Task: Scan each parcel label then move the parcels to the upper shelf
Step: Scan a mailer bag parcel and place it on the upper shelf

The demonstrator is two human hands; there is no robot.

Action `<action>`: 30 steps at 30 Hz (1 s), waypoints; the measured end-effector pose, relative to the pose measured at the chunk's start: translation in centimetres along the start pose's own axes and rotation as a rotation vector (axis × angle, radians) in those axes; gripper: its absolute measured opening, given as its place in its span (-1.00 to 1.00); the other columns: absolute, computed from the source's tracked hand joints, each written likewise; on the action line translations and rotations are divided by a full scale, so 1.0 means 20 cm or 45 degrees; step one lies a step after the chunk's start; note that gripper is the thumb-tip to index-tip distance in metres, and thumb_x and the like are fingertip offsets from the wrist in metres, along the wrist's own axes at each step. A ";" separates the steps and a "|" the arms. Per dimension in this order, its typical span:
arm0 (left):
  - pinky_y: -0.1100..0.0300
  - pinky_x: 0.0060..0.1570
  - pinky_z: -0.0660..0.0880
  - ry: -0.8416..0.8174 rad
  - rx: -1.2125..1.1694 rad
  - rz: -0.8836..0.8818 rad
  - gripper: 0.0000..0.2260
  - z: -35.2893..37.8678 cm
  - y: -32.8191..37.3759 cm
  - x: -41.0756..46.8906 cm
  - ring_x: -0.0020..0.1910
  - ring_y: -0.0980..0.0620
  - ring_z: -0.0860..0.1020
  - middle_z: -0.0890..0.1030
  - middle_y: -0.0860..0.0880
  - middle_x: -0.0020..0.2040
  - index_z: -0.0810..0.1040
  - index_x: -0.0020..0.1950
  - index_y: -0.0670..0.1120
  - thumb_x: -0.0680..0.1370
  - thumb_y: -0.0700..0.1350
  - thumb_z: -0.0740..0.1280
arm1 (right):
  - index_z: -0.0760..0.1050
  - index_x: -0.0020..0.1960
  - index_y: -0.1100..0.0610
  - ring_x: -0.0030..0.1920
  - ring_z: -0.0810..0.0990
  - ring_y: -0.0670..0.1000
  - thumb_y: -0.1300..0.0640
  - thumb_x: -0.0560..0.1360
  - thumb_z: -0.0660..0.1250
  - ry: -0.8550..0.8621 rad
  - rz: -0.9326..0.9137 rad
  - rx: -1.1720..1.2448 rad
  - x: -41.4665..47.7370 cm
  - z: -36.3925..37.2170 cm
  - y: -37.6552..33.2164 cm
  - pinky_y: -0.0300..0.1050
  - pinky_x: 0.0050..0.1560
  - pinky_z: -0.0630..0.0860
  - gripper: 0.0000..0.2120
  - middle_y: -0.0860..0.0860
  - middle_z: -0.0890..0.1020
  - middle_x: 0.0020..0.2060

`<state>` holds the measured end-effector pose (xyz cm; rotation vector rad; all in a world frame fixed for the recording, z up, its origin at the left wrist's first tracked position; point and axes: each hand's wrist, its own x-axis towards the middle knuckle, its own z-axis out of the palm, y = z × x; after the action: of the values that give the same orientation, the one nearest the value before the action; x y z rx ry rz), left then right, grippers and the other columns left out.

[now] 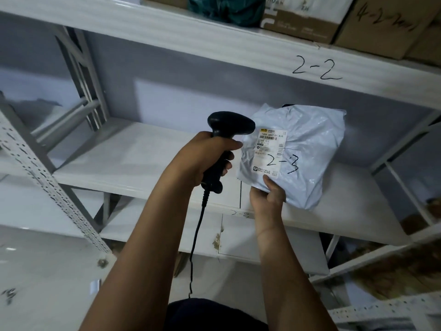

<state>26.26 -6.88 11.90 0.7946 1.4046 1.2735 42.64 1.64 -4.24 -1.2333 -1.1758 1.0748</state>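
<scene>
Scanner [229,125] sits gripped in left hand [205,156] while right hand [268,197] pinches parcel [310,151].

Pale grey plastic-mailer parcel [310,151], crumpled, tilted face-up over the lower shelf [143,158], near corner pinched in the right hand [268,197]. White label [269,151] on its left side: barcode on top, "2-3" handwritten in black across its lower part. Black corded scanner [229,125] gripped in the left hand [205,156], head just beside the label's top corner. Upper shelf [167,32] above, marked "2-2".
</scene>
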 end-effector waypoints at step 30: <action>0.16 -0.35 0.52 0.110 0.074 0.048 -0.89 -0.27 0.04 -0.01 -0.42 0.01 0.52 0.58 -0.06 -0.32 0.59 -0.02 -0.17 0.57 -0.14 0.44 | 0.59 0.30 0.20 0.12 0.68 -0.02 0.37 0.62 0.27 -0.122 0.176 0.406 0.07 0.33 -0.02 -0.21 0.22 0.60 -0.70 0.10 0.67 0.25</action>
<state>20.95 -8.43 12.18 0.8176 1.5076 1.3143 36.16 3.68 -3.94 -1.0327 -0.9546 1.3788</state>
